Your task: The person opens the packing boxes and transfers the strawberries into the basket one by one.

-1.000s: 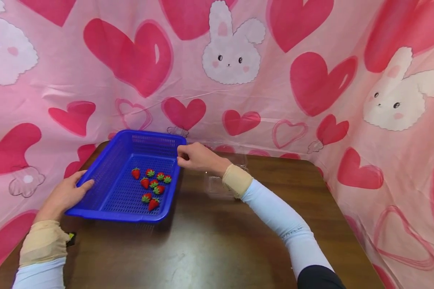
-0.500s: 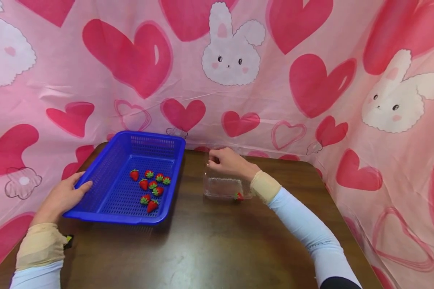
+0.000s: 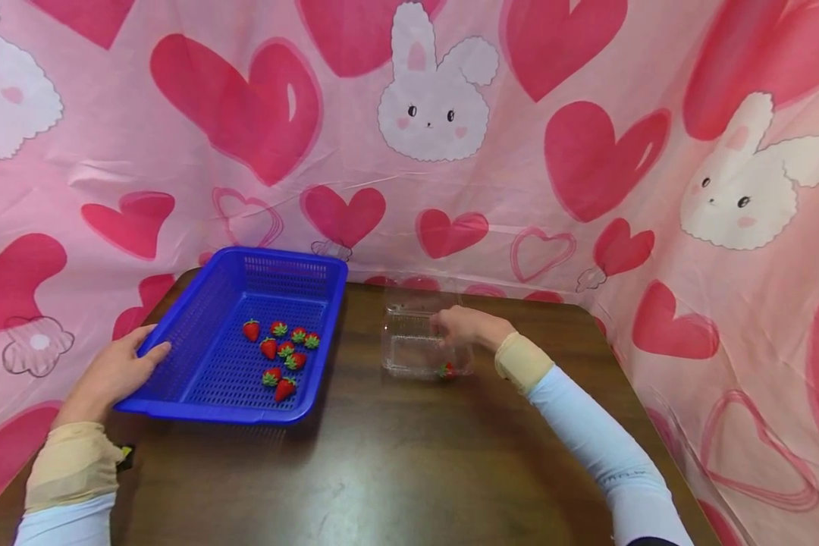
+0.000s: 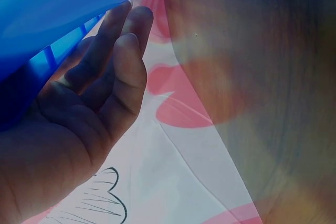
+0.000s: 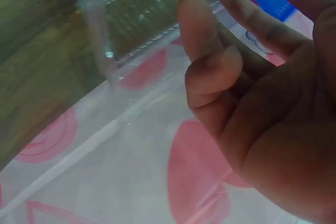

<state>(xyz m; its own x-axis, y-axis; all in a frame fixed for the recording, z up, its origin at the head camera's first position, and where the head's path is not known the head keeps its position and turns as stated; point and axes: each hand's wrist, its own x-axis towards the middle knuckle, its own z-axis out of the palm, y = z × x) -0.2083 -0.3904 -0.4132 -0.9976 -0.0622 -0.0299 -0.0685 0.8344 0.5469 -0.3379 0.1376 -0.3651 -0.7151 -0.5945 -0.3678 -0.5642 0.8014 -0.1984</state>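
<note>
My left hand (image 3: 116, 371) holds the near left side of a blue plastic basket (image 3: 201, 413), thumb over the rim and fingers underneath. In the left wrist view, the fingers (image 4: 128, 66) bend up along the basket's outer wall. Several red strawberries (image 3: 284, 390) with green leaves lie on its perforated floor. My right hand (image 3: 460, 326) reaches down over a clear plastic clamshell box (image 3: 409, 371), fingers bent and slightly blurred. In the right wrist view, its fingers (image 5: 197, 24) curl beside the clear wall; I cannot tell whether anything is pinched. One strawberry (image 3: 447, 370) sits in the box's near right corner.
Everything rests on a brown wooden table (image 3: 382, 470). A pink curtain (image 3: 355, 152) with hearts and rabbits hangs close behind and along both sides. A small black and yellow item (image 3: 126, 456) lies by my left wrist. The clear box's raised lid (image 3: 423, 292) stands at the back.
My right hand has moved from the basket's right rim rightward to the clear box, then down into it. The strawberry in the box's corner has come into view. The left hand keeps its hold.
</note>
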